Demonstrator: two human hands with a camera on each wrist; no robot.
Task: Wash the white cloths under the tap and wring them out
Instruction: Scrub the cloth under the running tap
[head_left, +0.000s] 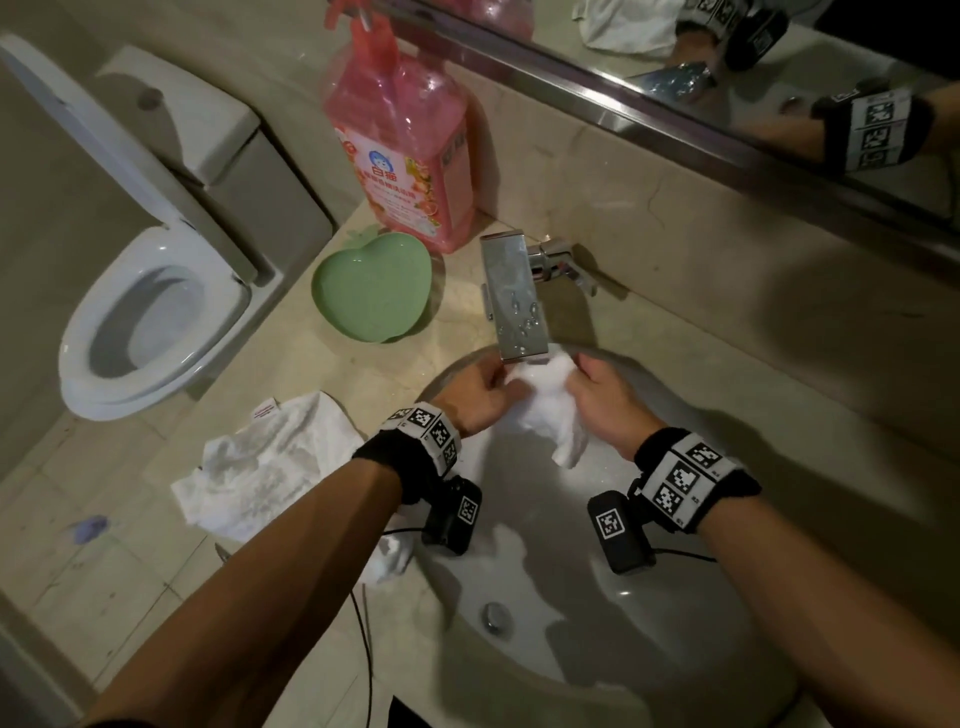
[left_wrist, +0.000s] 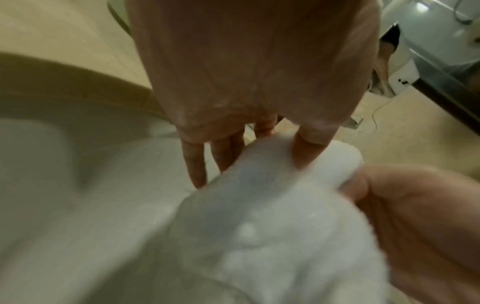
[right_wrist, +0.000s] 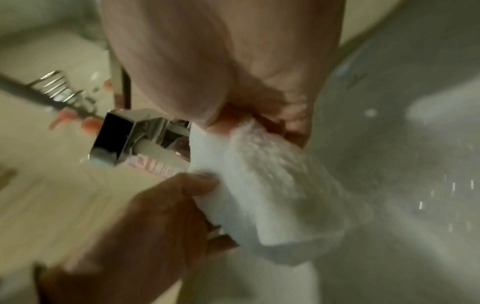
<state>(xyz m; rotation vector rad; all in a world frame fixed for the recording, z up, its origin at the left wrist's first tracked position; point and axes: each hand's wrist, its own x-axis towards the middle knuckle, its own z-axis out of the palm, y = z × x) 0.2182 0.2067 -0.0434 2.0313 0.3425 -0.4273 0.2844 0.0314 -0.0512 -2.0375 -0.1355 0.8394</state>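
Note:
A white cloth (head_left: 545, 410) hangs bunched over the sink basin (head_left: 597, 623), its top right under the spout of the chrome tap (head_left: 519, 296). My left hand (head_left: 501, 382) pinches its left side, and in the left wrist view the thumb (left_wrist: 306, 148) presses on the cloth (left_wrist: 259, 205). My right hand (head_left: 576, 374) grips the right side of the cloth (right_wrist: 259, 185), next to the tap (right_wrist: 124, 139). Water drops spatter around it. A second white cloth (head_left: 270, 462) lies crumpled on the counter, left of my left forearm.
A pink detergent bottle (head_left: 400, 150) and a green apple-shaped dish (head_left: 374, 288) stand on the counter behind and left of the tap. The drain plug (head_left: 496, 616) sits low in the basin. An open toilet (head_left: 150, 322) is far left; a mirror (head_left: 779, 78) runs along the back.

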